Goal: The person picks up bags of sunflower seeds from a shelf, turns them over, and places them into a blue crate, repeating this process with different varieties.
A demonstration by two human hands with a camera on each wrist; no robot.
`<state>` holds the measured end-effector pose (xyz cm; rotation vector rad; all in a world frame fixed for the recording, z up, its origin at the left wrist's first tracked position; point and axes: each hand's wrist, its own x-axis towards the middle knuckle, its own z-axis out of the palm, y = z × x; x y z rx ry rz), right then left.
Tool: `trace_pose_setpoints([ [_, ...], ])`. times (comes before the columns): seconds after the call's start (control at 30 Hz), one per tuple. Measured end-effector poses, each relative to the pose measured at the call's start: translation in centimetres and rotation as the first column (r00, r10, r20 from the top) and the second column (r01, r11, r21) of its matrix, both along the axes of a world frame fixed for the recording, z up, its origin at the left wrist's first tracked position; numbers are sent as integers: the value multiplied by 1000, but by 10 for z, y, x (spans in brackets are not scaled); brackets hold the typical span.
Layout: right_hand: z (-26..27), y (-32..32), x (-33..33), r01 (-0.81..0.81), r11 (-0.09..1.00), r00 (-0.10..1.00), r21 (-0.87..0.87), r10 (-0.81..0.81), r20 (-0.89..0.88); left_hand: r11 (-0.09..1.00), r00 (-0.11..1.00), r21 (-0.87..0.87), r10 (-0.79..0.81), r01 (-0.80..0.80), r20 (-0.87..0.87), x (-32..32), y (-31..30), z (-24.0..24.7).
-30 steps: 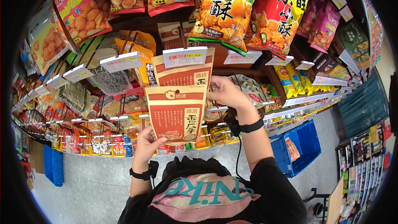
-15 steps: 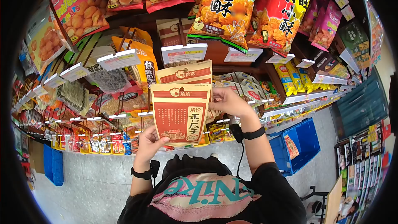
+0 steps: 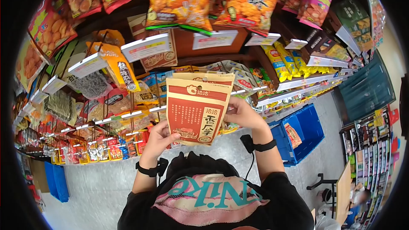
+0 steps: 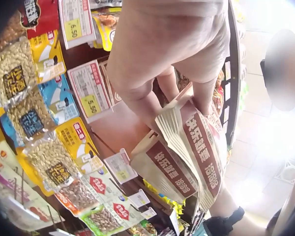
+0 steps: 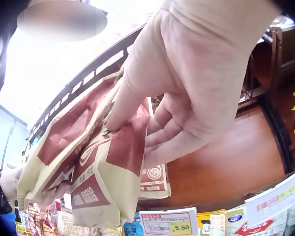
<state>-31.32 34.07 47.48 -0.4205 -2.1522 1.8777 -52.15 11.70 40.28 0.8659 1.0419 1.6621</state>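
Observation:
Two flat paper bags of sunflower seeds, cream with red panels, overlap in front of the chest. My left hand (image 3: 158,138) grips the front seed bag (image 3: 191,113) at its lower left, thumb on the printed face. Most of the rear seed bag (image 3: 228,79) is hidden behind it; its top and right edge show. At the right edge of the pair my right hand (image 3: 247,114) pinches a bag between thumb and fingers. In the right wrist view the fingers (image 5: 128,93) press on its red-and-cream side. The left wrist view shows both bag ends (image 4: 204,147) side by side.
Snack bags (image 3: 179,2) hang above, over a row of price tags (image 3: 145,47). Another similar seed bag (image 3: 157,53) hangs behind a tag. Lower shelves hold many packets (image 3: 102,151). A blue crate (image 3: 298,134) with a red packet stands on the floor at right.
The rear bag has come out from under the price tag, down beside the front one. Both hands and bags have moved lower and right in the head view, which has also shifted.

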Motion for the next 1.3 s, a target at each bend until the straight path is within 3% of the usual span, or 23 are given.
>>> trace_pose_setpoints([
  [0.2, -8, 11, 59, 45, 995, 996, 86, -38, -83, 997, 996, 10, -79, 79, -42, 51, 42, 2],
  [0.27, -12, 25, 90, 12, 1000, 997, 11, -12, -73, 998, 997, 7, -64, 65, -53, 76, 58, 5],
  [0.33, -14, 36, 122, 100, 917, 992, -387, -120, -30, 999, 999, -37, -40, 39, -34, 101, 73, 6],
  [0.37, -16, 40, 134, 96, 915, 993, -391, -117, -31, 998, 998, -33, -47, 46, -32, 113, 81, 5],
  [0.47, -22, 49, 170, 33, 999, 992, -13, -34, -122, 997, 994, -66, -53, 47, -96, 152, 104, 10],
  [0.5, -26, 54, 180, 54, 997, 998, 46, -53, -30, 998, 993, -26, -63, 60, -98, 164, 113, 10],
  [0.6, -31, 59, 212, 91, 995, 996, -51, -90, 11, 995, 985, -34, -100, 96, -142, 198, 133, 15],
  [0.73, -38, 75, 258, 198, 980, 980, -11, -198, -18, 988, 982, 0, -153, 154, -113, 240, 156, 14],
  [0.77, -42, 77, 269, 267, 964, 960, 5, -266, -91, 983, 968, 13, -180, 185, -176, 249, 162, 13],
  [0.93, -46, 106, 324, 353, 932, 926, -81, -360, -112, 950, 932, 1, -306, 312, -195, 277, 199, 27],
  [1.0, -52, 122, 347, 456, 888, 877, -54, -459, -138, 942, 932, 11, -330, 335, -149, 276, 217, 27],
  [1.03, -51, 130, 359, 494, 869, 863, -31, -494, -104, 940, 920, 16, -329, 340, -211, 272, 227, 24],
  [1.13, -51, 148, 396, 608, 788, 786, -97, -615, -64, 913, 885, -47, -405, 405, -229, 262, 253, 18],
  [1.3, -48, 163, 470, 762, 576, 578, 296, -811, 91, 833, 811, -127, -553, 539, -189, 266, 296, 4],
])
